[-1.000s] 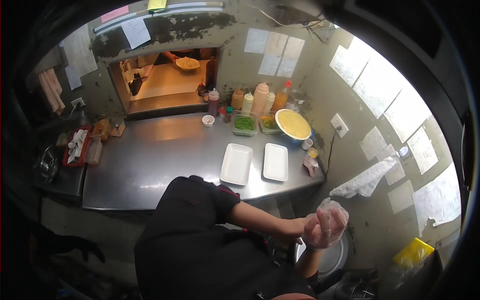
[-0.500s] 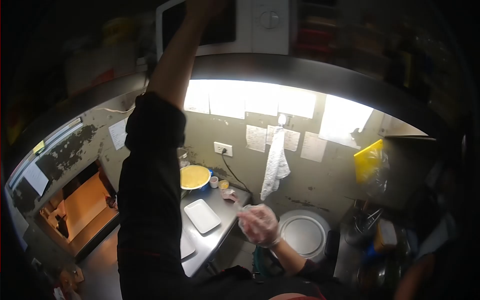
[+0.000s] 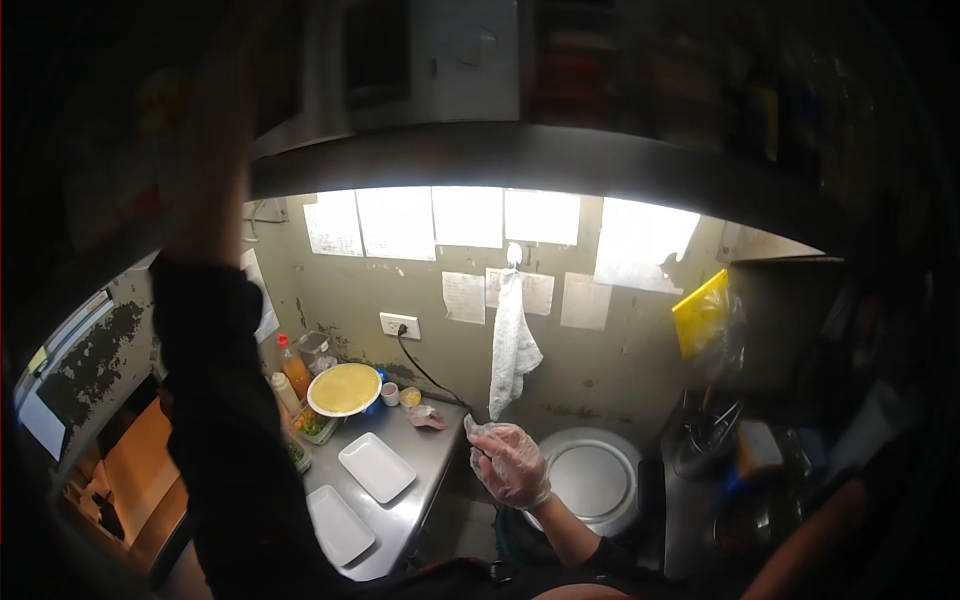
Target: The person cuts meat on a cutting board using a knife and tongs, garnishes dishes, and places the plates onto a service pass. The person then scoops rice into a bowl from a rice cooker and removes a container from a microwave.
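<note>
My left arm [image 3: 205, 340], in a dark sleeve, reaches up past the shelf edge toward the microwave [image 3: 475, 65]. The left hand is lost in darkness and blur, so its fingers cannot be made out. The microwave's door appears swung outward, though the dark hides its details. My right hand [image 3: 510, 465], in a clear plastic glove, hovers beside the counter's right edge, fingers loosely curled and apart, with nothing seen in it. Nearest to it on the counter lies a crumpled clear plastic piece [image 3: 427, 417]. Two white rectangular dishes [image 3: 377, 467] rest on the metal counter [image 3: 420, 490].
A round yellow-topped container [image 3: 345, 388], sauce bottles [image 3: 292, 368] and small cups [image 3: 410, 397] stand at the counter's back. A white towel [image 3: 512, 345] hangs on the wall. A round metal lid [image 3: 590, 480] sits right of the counter. Another person's forearm [image 3: 810, 540] shows at lower right.
My view has shifted, revealing more of the counter's left side. My left arm has swung left, and the microwave door appears to have opened. The right hand's fingers have loosened.
</note>
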### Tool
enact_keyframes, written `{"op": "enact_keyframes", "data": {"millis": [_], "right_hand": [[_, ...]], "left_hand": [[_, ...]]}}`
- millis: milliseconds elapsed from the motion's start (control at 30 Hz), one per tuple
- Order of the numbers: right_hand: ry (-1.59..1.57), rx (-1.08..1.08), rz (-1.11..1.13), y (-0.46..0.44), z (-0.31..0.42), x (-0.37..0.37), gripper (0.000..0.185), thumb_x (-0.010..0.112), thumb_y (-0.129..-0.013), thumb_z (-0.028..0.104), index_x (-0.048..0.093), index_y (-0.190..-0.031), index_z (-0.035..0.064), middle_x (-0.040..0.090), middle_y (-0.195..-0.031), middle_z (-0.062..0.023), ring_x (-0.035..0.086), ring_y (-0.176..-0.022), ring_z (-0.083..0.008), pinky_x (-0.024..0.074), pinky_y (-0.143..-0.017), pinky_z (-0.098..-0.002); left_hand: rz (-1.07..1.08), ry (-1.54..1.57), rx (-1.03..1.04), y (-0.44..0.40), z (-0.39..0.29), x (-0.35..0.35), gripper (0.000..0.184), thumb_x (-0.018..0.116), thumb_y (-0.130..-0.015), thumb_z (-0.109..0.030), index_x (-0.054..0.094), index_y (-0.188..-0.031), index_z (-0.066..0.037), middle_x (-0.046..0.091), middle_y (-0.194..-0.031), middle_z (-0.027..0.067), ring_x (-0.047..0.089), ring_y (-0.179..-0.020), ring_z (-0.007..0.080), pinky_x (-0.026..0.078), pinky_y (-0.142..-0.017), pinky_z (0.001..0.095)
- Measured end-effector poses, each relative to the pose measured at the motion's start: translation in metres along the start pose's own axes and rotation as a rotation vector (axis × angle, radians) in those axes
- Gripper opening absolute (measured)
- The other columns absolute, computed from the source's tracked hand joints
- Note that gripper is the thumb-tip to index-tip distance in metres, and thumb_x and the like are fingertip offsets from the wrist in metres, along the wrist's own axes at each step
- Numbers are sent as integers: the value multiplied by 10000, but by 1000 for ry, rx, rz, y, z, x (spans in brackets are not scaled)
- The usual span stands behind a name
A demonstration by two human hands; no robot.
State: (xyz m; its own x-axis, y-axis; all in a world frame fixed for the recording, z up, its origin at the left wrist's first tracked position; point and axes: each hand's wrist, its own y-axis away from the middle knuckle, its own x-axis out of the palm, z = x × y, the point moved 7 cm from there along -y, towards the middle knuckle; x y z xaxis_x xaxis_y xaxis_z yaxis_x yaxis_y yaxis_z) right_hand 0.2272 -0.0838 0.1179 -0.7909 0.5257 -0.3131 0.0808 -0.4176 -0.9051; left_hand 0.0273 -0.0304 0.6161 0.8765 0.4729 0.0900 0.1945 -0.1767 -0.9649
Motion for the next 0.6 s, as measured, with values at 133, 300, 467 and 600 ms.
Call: {"op": "enact_keyframes", "data": {"millis": [133, 300, 467, 600], "right_hand": [[57, -152, -37, -61, 1, -3, 348, 604, -708, 33, 630, -1050, 93, 600, -914, -124, 592, -835, -268, 490, -731, -352], [254, -477, -177, -192, 34, 5, 432, 608, -688, 10, 622, -1098, 147, 547, -931, -91, 573, -776, -217, 481, -623, -304], [749, -694, -463, -368, 112, 7, 203, 574, -796, 125, 621, -991, 89, 604, -937, -134, 578, -905, -280, 459, -813, -386], [1118, -409, -98, -508, 60, 54, 217, 577, -827, 191, 610, -1008, 77, 601, -960, -126, 575, -913, -279, 466, -813, -395]], "left_hand": [[-206, -171, 444, 21, -2, -95, 438, 663, -766, -228, 571, -1160, -61, 576, -1159, 157, 569, -1033, 221, 450, -863, 285], [-159, -161, 670, 30, 41, -162, 428, 627, -702, -160, 470, -1019, 81, 475, -963, 217, 471, -885, 333, 390, -788, 434], [-233, -846, 789, 104, 65, -201, 451, 622, -762, -187, 495, -1162, -21, 494, -1111, 211, 437, -1085, 356, 401, -843, 511], [-384, -771, 614, 183, 91, -233, 299, 612, -794, -181, 565, -1074, -89, 536, -1119, 164, 491, -1095, 308, 445, -856, 433]]}}
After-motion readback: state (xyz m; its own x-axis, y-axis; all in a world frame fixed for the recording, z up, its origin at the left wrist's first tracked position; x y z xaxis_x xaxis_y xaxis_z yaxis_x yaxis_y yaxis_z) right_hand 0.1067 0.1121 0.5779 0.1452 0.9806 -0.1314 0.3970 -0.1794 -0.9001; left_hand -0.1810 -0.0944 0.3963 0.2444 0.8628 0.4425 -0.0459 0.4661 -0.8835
